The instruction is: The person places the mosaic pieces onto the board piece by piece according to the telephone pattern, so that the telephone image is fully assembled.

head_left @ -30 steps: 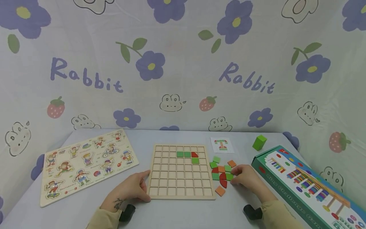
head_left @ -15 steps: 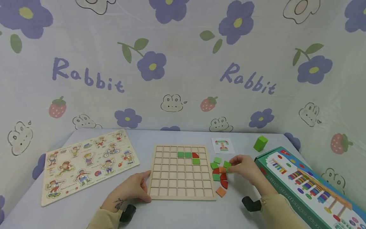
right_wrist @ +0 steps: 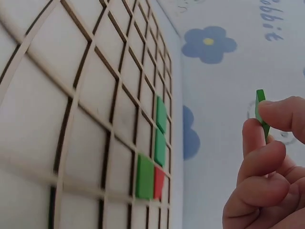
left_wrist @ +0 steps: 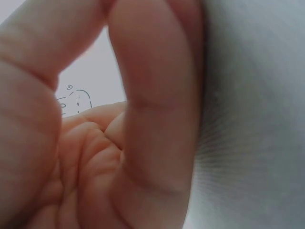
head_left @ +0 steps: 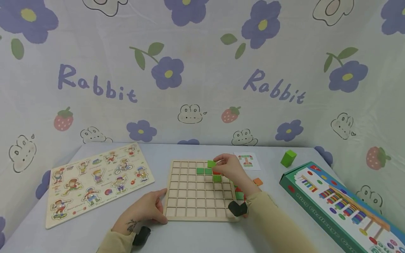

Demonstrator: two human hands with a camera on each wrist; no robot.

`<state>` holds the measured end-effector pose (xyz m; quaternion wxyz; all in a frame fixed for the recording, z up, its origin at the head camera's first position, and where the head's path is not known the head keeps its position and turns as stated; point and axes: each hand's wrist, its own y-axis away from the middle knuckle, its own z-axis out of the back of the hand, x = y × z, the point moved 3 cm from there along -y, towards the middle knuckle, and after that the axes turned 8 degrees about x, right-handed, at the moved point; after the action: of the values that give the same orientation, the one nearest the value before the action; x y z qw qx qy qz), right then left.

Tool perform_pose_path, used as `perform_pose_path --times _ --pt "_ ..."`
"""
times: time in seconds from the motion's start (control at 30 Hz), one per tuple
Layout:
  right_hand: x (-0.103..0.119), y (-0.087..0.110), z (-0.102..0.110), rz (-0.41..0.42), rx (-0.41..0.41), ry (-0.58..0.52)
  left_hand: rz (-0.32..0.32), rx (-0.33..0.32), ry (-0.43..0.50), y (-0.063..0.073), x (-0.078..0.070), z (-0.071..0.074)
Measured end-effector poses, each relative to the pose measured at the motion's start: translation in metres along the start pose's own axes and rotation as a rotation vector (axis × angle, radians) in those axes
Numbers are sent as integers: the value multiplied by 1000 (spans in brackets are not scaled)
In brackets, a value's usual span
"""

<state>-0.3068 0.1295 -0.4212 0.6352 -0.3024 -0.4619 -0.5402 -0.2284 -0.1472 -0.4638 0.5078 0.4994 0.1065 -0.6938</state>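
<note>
My right hand (head_left: 229,168) pinches a green square tile (head_left: 211,164) between thumb and fingers, above the far edge of the wooden grid board (head_left: 186,202). In the right wrist view the held tile (right_wrist: 260,109) stands nearly edge-on, apart from the board. Two darker green tiles (head_left: 200,170), a lighter green square (head_left: 217,178) and a red quarter-round piece (right_wrist: 158,182) lie in the board's cells. The right fingers partly cover the red one in the head view. My left hand (head_left: 142,209) rests against the board's left edge, with thumb and index finger apart.
Loose tiles (head_left: 239,195) lie right of the board, partly hidden by the right arm. A pattern card (head_left: 253,162) is behind them. A green block (head_left: 288,159) and a boxed ring game (head_left: 338,207) stand right. A picture puzzle board (head_left: 104,182) lies left.
My right hand has picked up a green square tile from the loose pieces and carried it left and away, over the board's far side. The left hand has stayed at the board's edge.
</note>
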Motion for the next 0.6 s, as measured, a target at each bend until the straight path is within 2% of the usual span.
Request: perform_pose_path --times 0.17,0.43,0.6 --pt "2 -17 -24 27 36 31 6 4 -5 -2 0 0" --pt "9 -30 -45 -31 45 189 -2 5 -16 -4 3 -1" --pt "5 -38 -54 -93 29 278 -5 6 -12 -4 4 0"
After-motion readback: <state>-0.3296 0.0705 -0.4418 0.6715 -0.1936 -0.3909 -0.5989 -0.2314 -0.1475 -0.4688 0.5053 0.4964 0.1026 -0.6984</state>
